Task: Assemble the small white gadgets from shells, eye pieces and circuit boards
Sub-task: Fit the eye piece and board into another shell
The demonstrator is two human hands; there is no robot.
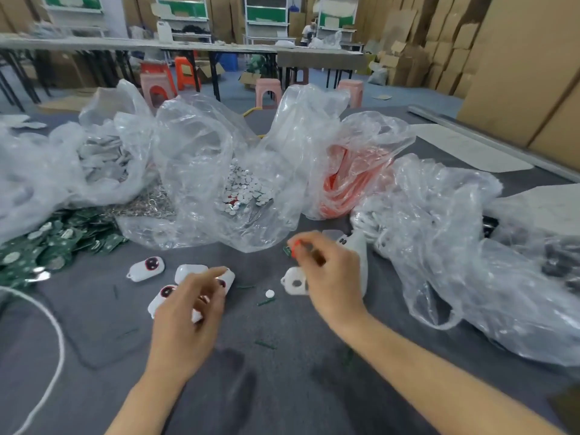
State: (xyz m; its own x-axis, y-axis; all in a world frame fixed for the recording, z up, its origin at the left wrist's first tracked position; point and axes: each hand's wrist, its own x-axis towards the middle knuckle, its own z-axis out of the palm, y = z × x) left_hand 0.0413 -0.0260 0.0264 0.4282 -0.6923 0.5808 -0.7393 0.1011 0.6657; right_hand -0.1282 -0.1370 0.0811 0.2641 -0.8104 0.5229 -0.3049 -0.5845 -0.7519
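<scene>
Nearest me, both forearms (pixel 439 368) reach over the grey table (pixel 282 397). My right hand (pixel 332 274) pinches a small red piece (pixel 295 250) just above a white shell (pixel 293 282) lying beside its palm. My left hand (pixel 188 312) curls over finished gadgets (pixel 147 269); I cannot tell whether it grips one. Circuit boards (pixel 47 246) lie heaped far left, by clear bags (pixel 201 158).

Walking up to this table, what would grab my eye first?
Crumpled clear plastic bags sprawl across the grey table, one holding white discs, another orange pieces. A heap of green circuit boards lies at left. In front, the right hand pinches a small orange part while the left hand is over white gadgets with dark eyes.
</scene>
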